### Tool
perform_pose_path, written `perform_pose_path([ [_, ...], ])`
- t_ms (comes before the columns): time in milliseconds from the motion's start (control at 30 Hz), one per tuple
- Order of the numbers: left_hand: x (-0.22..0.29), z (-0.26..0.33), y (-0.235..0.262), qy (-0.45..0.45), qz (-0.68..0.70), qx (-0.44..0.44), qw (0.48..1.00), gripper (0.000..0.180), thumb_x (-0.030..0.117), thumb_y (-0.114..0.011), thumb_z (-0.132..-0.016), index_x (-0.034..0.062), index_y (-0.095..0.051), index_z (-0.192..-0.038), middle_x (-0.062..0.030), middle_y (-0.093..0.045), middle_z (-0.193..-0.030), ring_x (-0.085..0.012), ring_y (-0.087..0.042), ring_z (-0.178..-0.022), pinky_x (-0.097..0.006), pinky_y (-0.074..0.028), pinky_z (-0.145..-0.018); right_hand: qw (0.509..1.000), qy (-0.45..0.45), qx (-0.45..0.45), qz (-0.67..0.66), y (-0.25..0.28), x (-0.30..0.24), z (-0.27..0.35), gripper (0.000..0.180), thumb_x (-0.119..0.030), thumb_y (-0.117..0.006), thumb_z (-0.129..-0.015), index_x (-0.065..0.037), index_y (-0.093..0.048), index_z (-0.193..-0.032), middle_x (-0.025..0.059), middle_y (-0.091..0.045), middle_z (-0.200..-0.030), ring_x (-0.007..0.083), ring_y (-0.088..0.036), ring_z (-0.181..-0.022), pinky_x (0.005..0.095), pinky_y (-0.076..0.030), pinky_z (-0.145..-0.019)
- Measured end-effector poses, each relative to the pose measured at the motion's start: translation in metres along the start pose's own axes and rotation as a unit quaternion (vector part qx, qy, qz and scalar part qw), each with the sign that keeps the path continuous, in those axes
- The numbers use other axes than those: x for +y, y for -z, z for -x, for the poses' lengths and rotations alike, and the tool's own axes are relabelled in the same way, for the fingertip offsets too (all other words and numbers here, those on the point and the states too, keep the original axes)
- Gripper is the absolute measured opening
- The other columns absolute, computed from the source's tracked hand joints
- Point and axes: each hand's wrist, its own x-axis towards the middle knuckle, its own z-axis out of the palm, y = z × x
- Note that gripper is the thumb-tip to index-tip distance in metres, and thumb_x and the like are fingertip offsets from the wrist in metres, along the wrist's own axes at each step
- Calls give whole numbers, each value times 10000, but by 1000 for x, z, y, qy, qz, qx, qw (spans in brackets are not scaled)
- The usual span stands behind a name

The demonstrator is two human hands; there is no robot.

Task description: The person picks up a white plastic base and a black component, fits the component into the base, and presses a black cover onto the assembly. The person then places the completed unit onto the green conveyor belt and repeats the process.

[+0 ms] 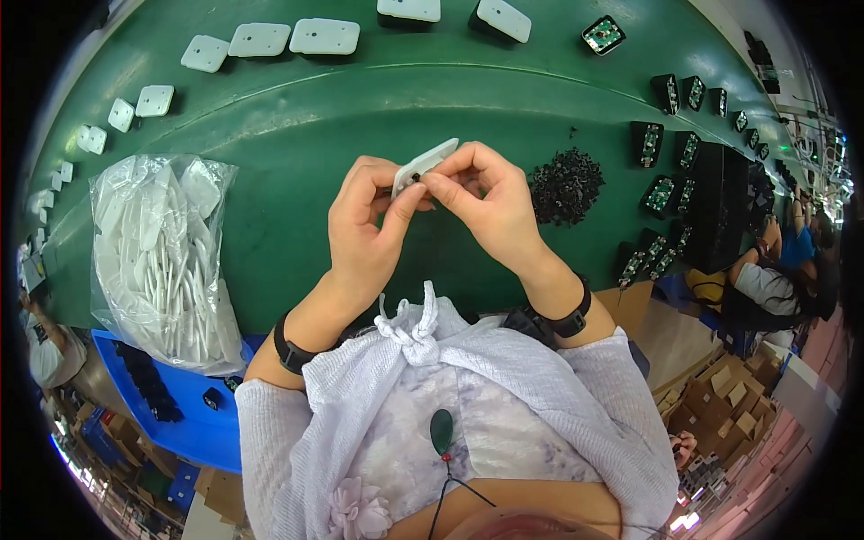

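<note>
Above the green table, my left hand (369,216) grips a white plastic cover plate (427,163), tilted with one edge up. My right hand (490,202) pinches at the plate's face with thumb and index finger. A small black part (415,177) shows against the plate between my two thumbs; its exact shape is too small to make out. Just right of my right hand lies a loose pile of small black parts (569,184). To the left of my left hand is a clear plastic bag (162,252) full of similar white plates.
White-topped black housings (324,37) stand in a curved row along the far and left table. Open black housings with green circuit boards (650,142) line the right, beside a black box (717,207). A blue bin (193,421) holds black parts at lower left. Other people sit nearby.
</note>
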Motion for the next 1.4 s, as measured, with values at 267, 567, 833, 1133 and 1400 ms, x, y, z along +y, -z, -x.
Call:
perform_pose_path([
  [267,8,1,0,5,34,2,999,49,-8,-582,-911,-33,-556,-944,-102,-553,-931,-167,-635,-777,-266,-554,-667,996,65,67,6,-1,13,10,179,-142,-707,-867,-45,-561,-905,1,-577,-888,39,-497,-745,184,-404,-646],
  [567,14,-4,-2,115,106,-45,987,33,-15,-558,-923,-31,-553,-951,-89,-560,-933,-175,-645,-769,-283,-551,-688,999,10,-15,32,18,-6,5,203,-112,-744,-806,-49,-559,-859,-24,-544,-825,29,-473,-720,207,-385,-601],
  [833,8,-22,3,165,28,-38,985,248,96,-468,-991,-44,-552,-1177,-117,-632,-940,-170,-640,-718,-256,-536,-630,991,86,32,95,41,-3,2,296,-197,-787,-784,-64,-579,-948,-2,-579,-879,63,-530,-748,219,-427,-592],
  [1133,-12,-67,46,26,-435,-63,898,194,169,-555,-951,12,-589,-1061,-104,-579,-914,-237,-598,-789,-337,-478,-679,577,-90,305,752,210,-31,-9,517,-393,-757,-735,-70,-610,-1111,135,-645,-938,273,-640,-882,403,-521,-730],
  [1400,-6,-26,26,-127,-581,-63,801,705,207,-803,-683,9,-473,-1274,-190,-515,-1076,-393,-493,-984,-435,-413,-870,983,130,88,93,93,-14,-21,410,-74,-693,-823,-22,-498,-1180,46,-559,-1083,136,-565,-1006,291,-473,-885],
])
